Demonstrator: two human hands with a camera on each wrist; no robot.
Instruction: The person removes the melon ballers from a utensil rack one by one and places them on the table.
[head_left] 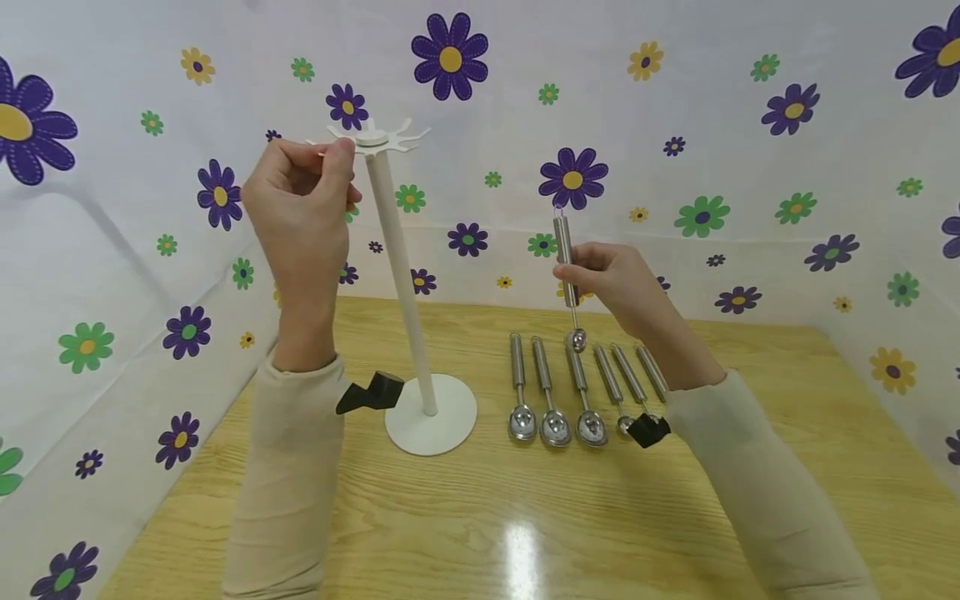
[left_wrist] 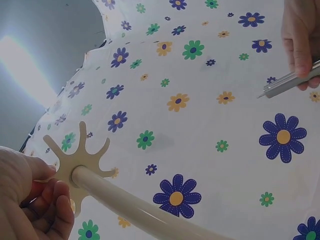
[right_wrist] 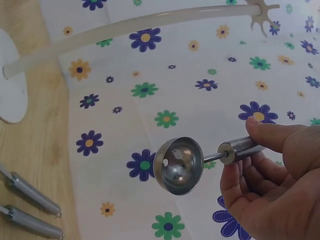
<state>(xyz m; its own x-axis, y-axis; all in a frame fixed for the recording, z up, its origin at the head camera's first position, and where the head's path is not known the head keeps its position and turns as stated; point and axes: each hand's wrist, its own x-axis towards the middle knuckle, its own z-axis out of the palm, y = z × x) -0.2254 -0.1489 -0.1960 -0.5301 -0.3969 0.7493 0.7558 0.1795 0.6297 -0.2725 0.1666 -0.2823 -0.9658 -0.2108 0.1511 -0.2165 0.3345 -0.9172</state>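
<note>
My right hand (head_left: 618, 279) grips a steel melon baller (right_wrist: 180, 165) by its handle, thumb on one side and curled fingers on the other. The baller is raised over the table, its round bowl down, with a small hole in the bowl and a thin hanging loop on the handle's upper end. At the left, my left hand (head_left: 303, 196) pinches an arm of the star-shaped top (left_wrist: 82, 157) of a white utensil stand (head_left: 401, 267) between thumb and fingertips. The stand is upright on its round base (head_left: 450, 429), its other visible arms bare.
In a row on the wooden table (head_left: 450, 525), right of the base, lie several steel scoops (head_left: 555, 425) with their bowls toward me. My right forearm partly covers the row's right end. A flower-printed cloth (head_left: 487, 200) surrounds the back and sides.
</note>
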